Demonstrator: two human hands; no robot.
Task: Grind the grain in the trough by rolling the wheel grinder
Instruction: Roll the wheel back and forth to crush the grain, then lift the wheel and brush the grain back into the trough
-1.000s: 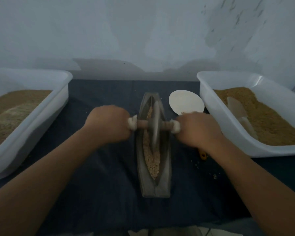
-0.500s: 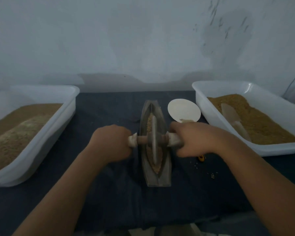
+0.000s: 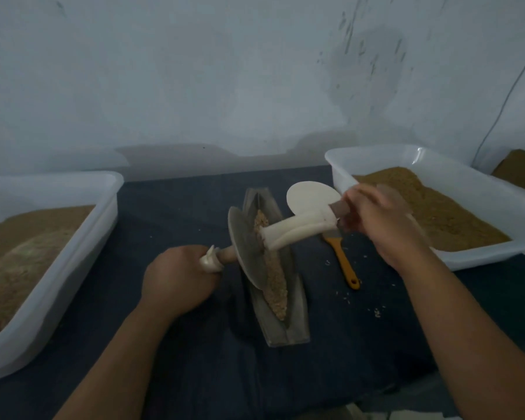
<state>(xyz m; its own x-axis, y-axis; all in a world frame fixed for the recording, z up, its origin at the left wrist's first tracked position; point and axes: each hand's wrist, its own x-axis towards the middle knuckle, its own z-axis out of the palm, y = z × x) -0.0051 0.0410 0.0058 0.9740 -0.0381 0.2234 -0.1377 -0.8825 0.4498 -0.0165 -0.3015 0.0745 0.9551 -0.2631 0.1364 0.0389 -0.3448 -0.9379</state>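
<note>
The left hand [image 3: 176, 283] has its grip clamped round the low end of the wheel grinder [image 3: 247, 253], fingers curled over a pale wrapped handle near the bench. The right hand [image 3: 382, 225], blurred, grips the bare brown wooden tip at the other end of the axle, held higher. The axle slopes up to the right and the grey metal disc leans left, its lower edge in or against the trough [image 3: 288, 328]; contact cannot be made out. A loose whitish sleeve covers the axle between disc and right hand. The long, boat-shaped grey trough lies lengthwise on the dark blue cloth [image 3: 179, 213] of the bench, with a ridge of coarse tan grain [image 3: 275, 286] along its groove. Open cloth lies on both sides before the white plastic tubs, left [image 3: 73, 268] and right [image 3: 376, 159], both holding brown meal. Just right of the trough lie an orange-handled scraper [image 3: 344, 265], a round white disc [image 3: 309, 195] and stray grains [image 3: 376, 312].
</note>
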